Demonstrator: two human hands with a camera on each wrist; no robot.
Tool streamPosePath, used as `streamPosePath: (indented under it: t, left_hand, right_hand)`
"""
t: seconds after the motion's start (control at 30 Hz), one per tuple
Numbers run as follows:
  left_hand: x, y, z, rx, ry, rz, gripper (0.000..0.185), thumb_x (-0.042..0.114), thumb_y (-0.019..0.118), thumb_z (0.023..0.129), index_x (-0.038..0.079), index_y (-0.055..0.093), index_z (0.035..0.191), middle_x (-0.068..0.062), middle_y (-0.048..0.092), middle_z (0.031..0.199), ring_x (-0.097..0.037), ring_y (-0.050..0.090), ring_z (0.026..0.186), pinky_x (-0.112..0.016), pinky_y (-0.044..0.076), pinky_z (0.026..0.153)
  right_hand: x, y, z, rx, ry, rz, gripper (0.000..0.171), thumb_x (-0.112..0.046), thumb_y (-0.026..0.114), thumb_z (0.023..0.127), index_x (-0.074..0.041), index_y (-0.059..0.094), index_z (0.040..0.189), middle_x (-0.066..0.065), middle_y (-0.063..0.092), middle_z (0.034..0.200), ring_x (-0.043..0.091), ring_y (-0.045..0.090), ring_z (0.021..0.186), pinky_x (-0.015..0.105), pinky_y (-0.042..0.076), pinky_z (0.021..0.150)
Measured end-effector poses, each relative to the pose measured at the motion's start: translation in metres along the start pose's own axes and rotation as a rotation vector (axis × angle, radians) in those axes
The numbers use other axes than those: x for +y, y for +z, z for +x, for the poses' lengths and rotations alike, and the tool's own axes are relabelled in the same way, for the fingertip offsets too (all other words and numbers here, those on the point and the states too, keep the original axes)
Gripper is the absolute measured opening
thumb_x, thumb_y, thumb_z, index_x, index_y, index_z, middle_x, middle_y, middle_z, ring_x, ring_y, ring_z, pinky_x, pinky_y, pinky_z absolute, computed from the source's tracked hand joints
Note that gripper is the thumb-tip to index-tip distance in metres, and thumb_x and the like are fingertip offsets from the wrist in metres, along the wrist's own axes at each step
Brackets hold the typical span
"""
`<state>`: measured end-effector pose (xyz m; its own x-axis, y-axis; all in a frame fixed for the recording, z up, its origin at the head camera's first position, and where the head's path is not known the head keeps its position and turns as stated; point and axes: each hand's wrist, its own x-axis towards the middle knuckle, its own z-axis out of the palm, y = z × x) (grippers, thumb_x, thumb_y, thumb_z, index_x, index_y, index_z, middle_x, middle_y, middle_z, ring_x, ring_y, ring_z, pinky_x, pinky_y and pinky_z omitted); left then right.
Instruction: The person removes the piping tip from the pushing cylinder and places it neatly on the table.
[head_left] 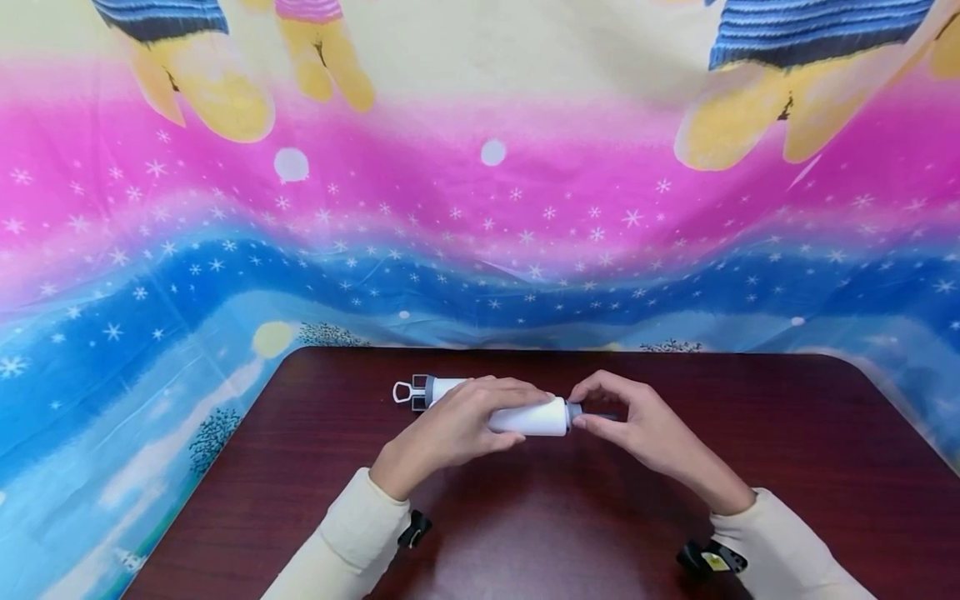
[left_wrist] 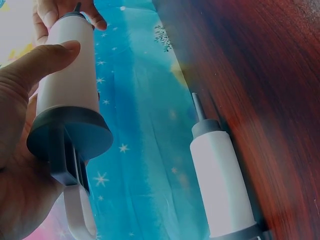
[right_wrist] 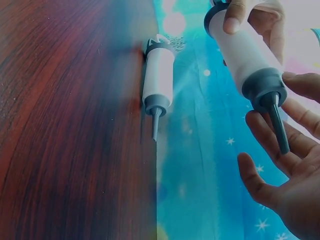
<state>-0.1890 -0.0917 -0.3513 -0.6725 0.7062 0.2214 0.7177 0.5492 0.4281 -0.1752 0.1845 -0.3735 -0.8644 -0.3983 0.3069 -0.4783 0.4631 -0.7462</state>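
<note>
My left hand (head_left: pixel 480 414) grips the barrel of a white syringe-like tube (head_left: pixel 531 417) and holds it level just above the dark wooden table (head_left: pixel 525 533). In the left wrist view the thumb (left_wrist: pixel 45 60) lies along the barrel (left_wrist: pixel 70 75), above its grey flange and white ring handle. My right hand (head_left: pixel 590 410) pinches the grey nozzle end (right_wrist: pixel 272 107), with the tip lying across its fingers (right_wrist: pixel 272 150). A second, identical tube (head_left: pixel 442 387) lies flat on the table just behind, untouched (left_wrist: pixel 220 180) (right_wrist: pixel 158 75).
A bright cloth (head_left: pixel 480 250) with pink and blue bands and white stars hangs behind the table and drapes down on both sides. The table's rounded far corners lie left and right of my hands. Cream sleeves cover both forearms.
</note>
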Motion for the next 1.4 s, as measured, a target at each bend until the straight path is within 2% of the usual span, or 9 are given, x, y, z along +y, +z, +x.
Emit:
streamPosePath:
  t: [0.33,0.7,1.0,1.4]
  left_hand:
    - [-0.0008,-0.0003,0.0009,0.022,0.035,0.022,0.056,0.018,0.084,0.091,0.024,0.066,0.143,0.006,0.067,0.143,-0.017,0.066,0.122,-0.037,0.054,0.102]
    - [0.0034,-0.0021,0.0014,0.009,0.020,0.014,0.057,0.020,0.084,0.091,0.026,0.065,0.144,0.008,0.067,0.143,-0.015,0.066,0.122,-0.035,0.054,0.102]
    - [0.0038,-0.0011,0.0025,0.011,0.022,0.018,0.057,0.019,0.084,0.091,0.025,0.066,0.144,0.007,0.067,0.143,-0.016,0.066,0.120,-0.034,0.055,0.100]
    - [0.0019,0.0024,0.0033,0.000,0.033,0.044,0.056,0.021,0.083,0.092,0.027,0.065,0.145,0.009,0.066,0.144,-0.013,0.066,0.119,-0.033,0.054,0.100]
  right_hand:
    - [0.0000,-0.0008,-0.0005,-0.024,0.010,0.029,0.025,-0.016,0.080,0.094,-0.015,0.068,0.116,0.002,0.072,0.109,0.013,0.070,0.098,0.028,0.060,0.083]
    - [0.0022,-0.0032,-0.0029,-0.094,0.064,0.085,0.032,-0.017,0.081,0.093,-0.012,0.065,0.120,0.003,0.075,0.110,0.009,0.070,0.100,0.026,0.056,0.084]
    - [0.0032,-0.0036,-0.0039,-0.089,0.058,0.096,0.031,-0.017,0.080,0.094,-0.012,0.065,0.121,0.004,0.074,0.109,0.010,0.070,0.097,0.026,0.057,0.082]
    - [0.0074,-0.0022,-0.0030,-0.052,0.045,0.053,0.026,-0.019,0.079,0.095,-0.018,0.067,0.118,0.001,0.071,0.110,0.012,0.069,0.096,0.028,0.058,0.081]
